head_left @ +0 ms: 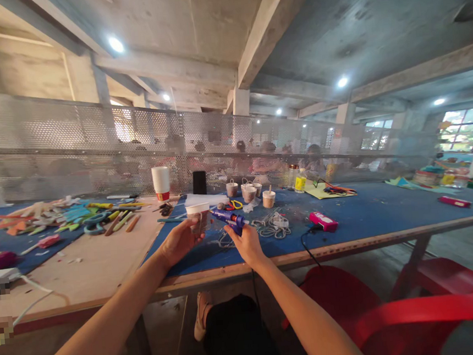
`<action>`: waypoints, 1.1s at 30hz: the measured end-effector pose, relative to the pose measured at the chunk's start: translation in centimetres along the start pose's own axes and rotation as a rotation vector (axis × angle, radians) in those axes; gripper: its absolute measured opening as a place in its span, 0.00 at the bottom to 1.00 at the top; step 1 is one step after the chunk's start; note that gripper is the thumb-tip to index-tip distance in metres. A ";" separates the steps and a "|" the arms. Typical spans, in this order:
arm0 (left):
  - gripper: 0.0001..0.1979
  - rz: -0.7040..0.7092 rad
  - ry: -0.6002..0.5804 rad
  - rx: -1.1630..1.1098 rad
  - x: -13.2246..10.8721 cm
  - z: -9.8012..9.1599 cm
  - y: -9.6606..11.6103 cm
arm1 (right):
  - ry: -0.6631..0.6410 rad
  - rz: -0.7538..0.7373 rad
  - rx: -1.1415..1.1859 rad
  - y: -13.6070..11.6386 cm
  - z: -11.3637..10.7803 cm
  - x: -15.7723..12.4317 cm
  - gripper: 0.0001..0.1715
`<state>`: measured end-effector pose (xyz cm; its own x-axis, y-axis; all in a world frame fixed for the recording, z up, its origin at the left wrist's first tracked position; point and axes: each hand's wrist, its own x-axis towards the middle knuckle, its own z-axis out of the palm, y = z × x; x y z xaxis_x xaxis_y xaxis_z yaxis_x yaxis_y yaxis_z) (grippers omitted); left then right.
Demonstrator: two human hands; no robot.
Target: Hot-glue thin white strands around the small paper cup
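Observation:
My left hand (184, 240) is closed around a paper cup (198, 209) with a white rim and a brownish wrapped side, held above the blue table mat. In my right hand (247, 244) is a blue glue gun (228, 218), its nozzle pointing left at the cup's side. Whether the tip touches the cup I cannot tell. Just right of the glue gun lies a tangle of grey cord (272, 227). Behind it stand several small wrapped cups (249, 193), some with looped handles, and yellow-handled scissors (235, 204).
A stack of white cups (161, 183) and a black phone (199, 183) stand near the perforated metal screen (212, 141). Felt scraps (53, 218) and markers lie left. A pink power strip (323, 221) rests right, its cable over the edge. Red chairs (342, 295) stand below.

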<state>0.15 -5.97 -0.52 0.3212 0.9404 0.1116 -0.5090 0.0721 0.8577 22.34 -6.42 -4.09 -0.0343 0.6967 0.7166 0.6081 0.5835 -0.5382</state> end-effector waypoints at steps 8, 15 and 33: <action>0.15 -0.012 0.005 0.010 0.5 -0.6 -0.3 | -0.017 -0.004 -0.003 -0.3 -0.1 -0.1 0.21; 0.15 -0.011 0.014 0.018 0.3 -0.4 -0.2 | -0.034 0.002 -0.004 -0.7 -0.4 -0.1 0.19; 0.10 -0.015 0.056 0.052 0.2 -0.1 -0.2 | -0.045 -0.010 -0.014 -0.4 -0.1 -0.2 0.19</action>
<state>0.25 -5.81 -0.73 0.2822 0.9567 0.0713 -0.4622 0.0705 0.8840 22.21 -6.82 -3.95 -0.0759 0.7089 0.7012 0.6187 0.5850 -0.5244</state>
